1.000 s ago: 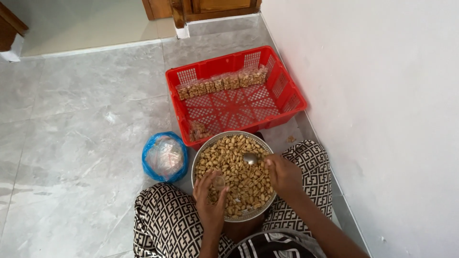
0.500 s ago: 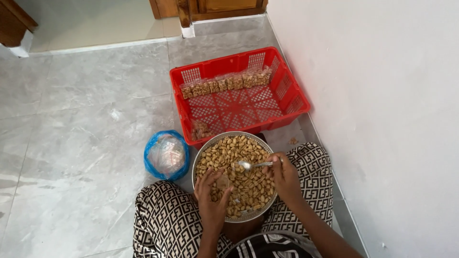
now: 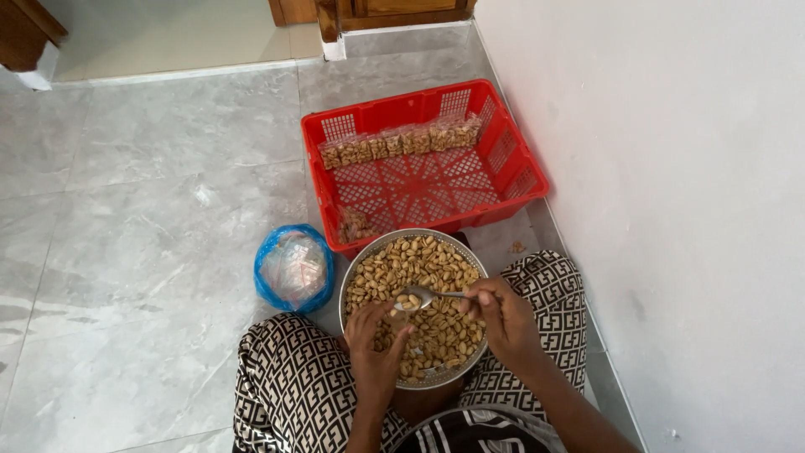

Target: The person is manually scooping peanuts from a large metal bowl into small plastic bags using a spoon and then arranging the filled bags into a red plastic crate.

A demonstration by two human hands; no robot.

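Right hand (image 3: 503,319) pinching metal spoon (image 3: 423,296), left hand (image 3: 375,342) gripping small clear bag (image 3: 388,321), pale tan peanuts (image 3: 419,264) in bowl (image 3: 356,273)

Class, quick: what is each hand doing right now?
Left hand: closed on a small clear bag over the bowl of nuts.
Right hand: holding a spoon.

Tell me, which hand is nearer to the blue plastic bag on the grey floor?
Left. The left hand is over the round metal bowl's near side, right of the blue plastic bag; the right hand, holding a metal spoon, is farther right.
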